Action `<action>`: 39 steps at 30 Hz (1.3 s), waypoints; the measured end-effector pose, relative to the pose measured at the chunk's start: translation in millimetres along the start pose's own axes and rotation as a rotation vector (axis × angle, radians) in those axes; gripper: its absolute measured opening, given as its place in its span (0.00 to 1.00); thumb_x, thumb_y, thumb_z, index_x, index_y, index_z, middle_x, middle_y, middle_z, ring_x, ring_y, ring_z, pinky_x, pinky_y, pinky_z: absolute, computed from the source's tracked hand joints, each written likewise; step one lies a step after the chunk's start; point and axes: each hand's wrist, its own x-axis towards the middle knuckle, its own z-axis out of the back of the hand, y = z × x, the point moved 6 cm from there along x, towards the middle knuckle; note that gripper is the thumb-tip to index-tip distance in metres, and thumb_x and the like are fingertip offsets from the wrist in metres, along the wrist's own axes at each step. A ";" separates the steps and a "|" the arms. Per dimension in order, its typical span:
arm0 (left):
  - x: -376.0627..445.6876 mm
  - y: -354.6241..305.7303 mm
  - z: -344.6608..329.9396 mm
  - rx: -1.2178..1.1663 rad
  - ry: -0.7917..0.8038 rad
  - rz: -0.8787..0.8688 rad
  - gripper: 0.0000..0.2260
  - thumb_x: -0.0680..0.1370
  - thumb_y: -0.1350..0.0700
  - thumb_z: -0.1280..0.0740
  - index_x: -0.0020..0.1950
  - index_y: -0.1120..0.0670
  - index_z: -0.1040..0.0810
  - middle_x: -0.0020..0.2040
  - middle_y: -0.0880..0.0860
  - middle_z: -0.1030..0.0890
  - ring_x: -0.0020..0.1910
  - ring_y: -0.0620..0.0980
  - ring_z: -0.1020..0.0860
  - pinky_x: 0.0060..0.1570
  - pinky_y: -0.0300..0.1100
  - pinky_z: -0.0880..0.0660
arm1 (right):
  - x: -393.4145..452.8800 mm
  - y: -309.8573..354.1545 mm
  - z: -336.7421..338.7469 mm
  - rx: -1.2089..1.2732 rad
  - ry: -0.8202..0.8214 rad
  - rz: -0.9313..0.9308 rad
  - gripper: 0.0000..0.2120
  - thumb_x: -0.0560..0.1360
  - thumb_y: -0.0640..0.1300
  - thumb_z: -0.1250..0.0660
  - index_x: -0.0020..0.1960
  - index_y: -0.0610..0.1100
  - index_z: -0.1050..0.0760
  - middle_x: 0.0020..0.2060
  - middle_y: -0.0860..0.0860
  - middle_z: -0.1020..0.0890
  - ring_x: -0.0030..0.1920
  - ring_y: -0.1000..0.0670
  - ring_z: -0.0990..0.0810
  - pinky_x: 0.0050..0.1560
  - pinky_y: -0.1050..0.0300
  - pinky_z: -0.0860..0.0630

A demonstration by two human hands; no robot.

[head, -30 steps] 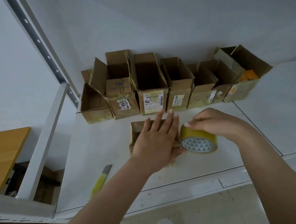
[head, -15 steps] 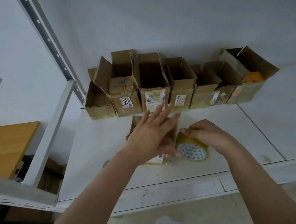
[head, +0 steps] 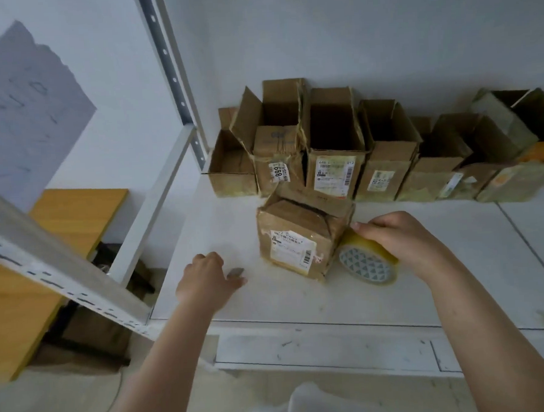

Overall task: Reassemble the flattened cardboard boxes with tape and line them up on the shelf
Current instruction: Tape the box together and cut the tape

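We see a wooden worktop (head: 76,216) off to the left, beyond the white perforated upright (head: 169,72) — a grey sheet with faint scribbles (head: 29,111) hangs on the pale wall (head: 381,27) above it. Something dark sits beneath the worktop, too dim to tell. A small grey blade tip (head: 236,271) lies nearby.

The left hand (head: 207,280) covers nearly all of a grey object (head: 236,271) on the shelf (head: 426,279). The rightmost box (head: 527,173) is cut off by the right edge. Label print is too blurred to read.
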 end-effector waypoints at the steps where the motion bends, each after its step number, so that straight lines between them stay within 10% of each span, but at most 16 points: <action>1: 0.1 4.3 -5.4 0.040 0.003 0.035 0.28 0.75 0.39 0.31 0.66 0.55 0.29 0.63 0.55 0.29 0.64 0.57 0.30 0.58 0.50 0.29 | 0.5 0.4 -1.2 0.000 0.007 -0.003 0.20 0.72 0.60 0.30 0.38 0.43 0.17 0.33 0.47 0.16 0.36 0.47 0.16 0.44 0.49 0.20; 13: 7.2 11.6 -4.1 -0.049 -0.005 -0.033 0.10 0.81 0.49 0.37 0.51 0.56 0.27 0.46 0.52 0.20 0.45 0.53 0.22 0.49 0.49 0.23 | -4.2 2.8 -5.8 0.013 0.036 -0.006 0.24 0.73 0.63 0.32 0.42 0.40 0.17 0.36 0.44 0.15 0.40 0.45 0.16 0.48 0.47 0.20; 16: -5.3 -26.2 41.2 -0.560 -0.193 -0.271 0.06 0.83 0.52 0.40 0.51 0.55 0.31 0.38 0.49 0.21 0.38 0.49 0.21 0.38 0.46 0.22 | -4.3 3.2 -5.8 0.031 0.039 -0.007 0.23 0.74 0.61 0.33 0.44 0.40 0.17 0.39 0.43 0.15 0.42 0.44 0.16 0.51 0.46 0.20; 22: -50.4 -171.8 75.7 -0.516 -0.080 -0.907 0.16 0.84 0.48 0.46 0.42 0.50 0.25 0.29 0.41 0.24 0.27 0.38 0.27 0.30 0.29 0.33 | -9.0 2.1 -5.1 0.153 0.119 -0.042 0.10 0.76 0.51 0.31 0.43 0.46 0.17 0.40 0.47 0.15 0.45 0.47 0.17 0.51 0.50 0.24; 35: -10.0 -206.3 35.7 -0.498 0.026 -0.822 0.20 0.85 0.50 0.45 0.35 0.53 0.25 0.22 0.44 0.26 0.21 0.39 0.29 0.29 0.34 0.34 | -6.3 -21.2 -10.5 0.270 0.183 -0.020 0.10 0.72 0.53 0.27 0.51 0.50 0.19 0.45 0.48 0.15 0.46 0.48 0.16 0.51 0.51 0.19; 39: -12.9 -204.9 36.9 -0.488 0.014 -0.870 0.19 0.85 0.51 0.45 0.36 0.52 0.26 0.21 0.44 0.26 0.21 0.39 0.30 0.28 0.33 0.34 | -0.9 -29.4 -21.9 0.084 0.127 -0.094 0.19 0.68 0.62 0.26 0.54 0.53 0.23 0.42 0.52 0.17 0.36 0.52 0.16 0.33 0.61 0.23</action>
